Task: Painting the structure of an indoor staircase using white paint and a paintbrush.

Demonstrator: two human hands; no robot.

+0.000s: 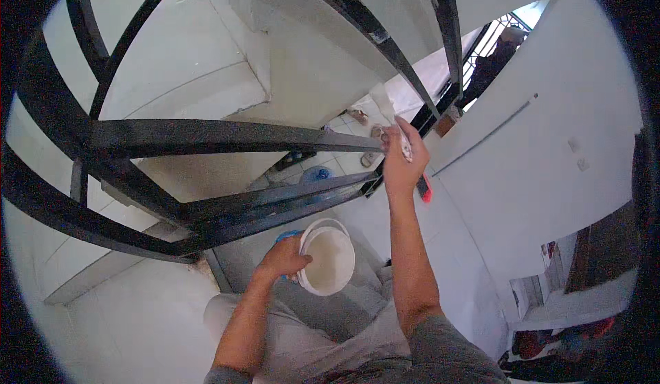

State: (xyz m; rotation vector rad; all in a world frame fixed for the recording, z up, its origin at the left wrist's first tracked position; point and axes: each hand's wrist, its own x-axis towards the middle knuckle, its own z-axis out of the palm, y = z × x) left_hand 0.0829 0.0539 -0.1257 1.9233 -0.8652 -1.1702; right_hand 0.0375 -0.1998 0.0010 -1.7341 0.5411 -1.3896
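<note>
My left hand [280, 257] is closed on a white bucket [348, 253] at its near-left rim. The bucket's inside looks pale; a blue item [287, 236] shows behind that hand, too hidden to name. Higher and to the right, my right hand [405, 158] is closed round a crumpled white cloth [403, 143] at the end of a horizontal black railing bar [234, 135]. Whether the fingers also grip the bar is unclear.
Black railing bars curve across the upper left. Beyond them lie a white landing, a tiled floor [337, 162] with a blue bottle [317, 175], and a barred opening [498, 44]. A red-tipped object [425, 191] is at right, by a white wall [536, 150].
</note>
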